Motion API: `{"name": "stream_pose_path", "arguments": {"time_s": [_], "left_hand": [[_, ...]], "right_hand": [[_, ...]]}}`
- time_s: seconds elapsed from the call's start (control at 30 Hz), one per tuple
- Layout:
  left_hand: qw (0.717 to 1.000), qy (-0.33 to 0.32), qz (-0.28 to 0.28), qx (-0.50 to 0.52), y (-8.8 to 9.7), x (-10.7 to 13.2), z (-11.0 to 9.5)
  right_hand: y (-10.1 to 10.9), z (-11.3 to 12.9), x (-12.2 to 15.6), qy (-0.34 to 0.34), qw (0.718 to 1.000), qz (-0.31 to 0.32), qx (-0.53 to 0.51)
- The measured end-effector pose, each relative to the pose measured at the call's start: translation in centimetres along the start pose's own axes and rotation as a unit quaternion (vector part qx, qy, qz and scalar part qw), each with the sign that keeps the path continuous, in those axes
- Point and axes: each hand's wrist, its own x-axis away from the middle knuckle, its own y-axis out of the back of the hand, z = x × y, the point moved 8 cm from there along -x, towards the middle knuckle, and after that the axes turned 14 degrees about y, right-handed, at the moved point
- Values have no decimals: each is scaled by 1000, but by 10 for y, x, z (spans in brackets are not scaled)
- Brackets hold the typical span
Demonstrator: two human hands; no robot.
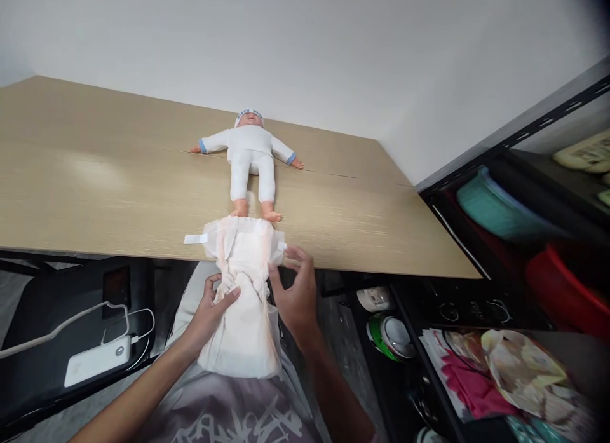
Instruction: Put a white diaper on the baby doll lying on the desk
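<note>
An unfolded white diaper (246,316) lies lengthwise over my lap, its far end resting on the table edge. My left hand (212,306) grips its left side, thumb on top and fingers underneath. At the far end, the left fastening tape (195,239) sticks out flat. My right hand (298,287) is by the right fastening tape (282,246), fingers apart and curved, thumb against or close to the diaper's side; whether it touches the tape I cannot tell. Just beyond the diaper, a baby doll (252,154) in white clothes lies on its back, arms spread, feet towards me.
The wooden table (119,195) reaches back to a white wall. On a black chair (42,309) at left lie a white power bank (98,361) with a cable and a dark phone-like object (116,287). Black shelves at right hold tins (398,338), cloths (476,389) and a red basin (567,290).
</note>
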Motion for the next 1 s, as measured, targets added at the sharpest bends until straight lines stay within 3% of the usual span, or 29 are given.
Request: {"name": "stream_pose_path", "arguments": {"time_s": [0.07,0.13,0.27,0.33,0.4,0.5,0.6,0.7,0.77,0.87,0.93,1.0], "left_hand": [[1000,4,9,-11,-4,0,-1],[999,-1,15,-35,-4,-1,-2],[983,-43,61,-170,7,6,-17],[946,-58,96,-305,14,18,-32],[884,-81,100,-449,19,32,-58],[799,-164,50,-576,13,39,-122],[738,-333,-22,-586,-17,18,-204],[631,-495,-52,-595,-57,-26,-261],[523,-507,-34,-684,-80,-70,-270],[373,-484,12,-791,-99,-119,-264],[308,-487,33,-816,-106,-130,-258],[264,-499,50,-824,-111,-130,-253]], "right_hand": [[-27,22,-13,82,993,85,24],[-61,30,-24,130,974,179,46],[-105,12,-36,157,941,282,100],[-113,3,-35,166,929,303,129],[-115,-2,-33,172,923,307,158],[-115,-3,-30,177,918,303,185],[-115,-1,-30,184,917,297,191],[-115,-1,-30,187,917,292,196],[-115,-1,-29,189,919,286,197],[-113,-1,-28,195,922,272,194],[-113,-1,-27,198,922,269,194],[-113,-1,-27,198,922,272,194]]}}
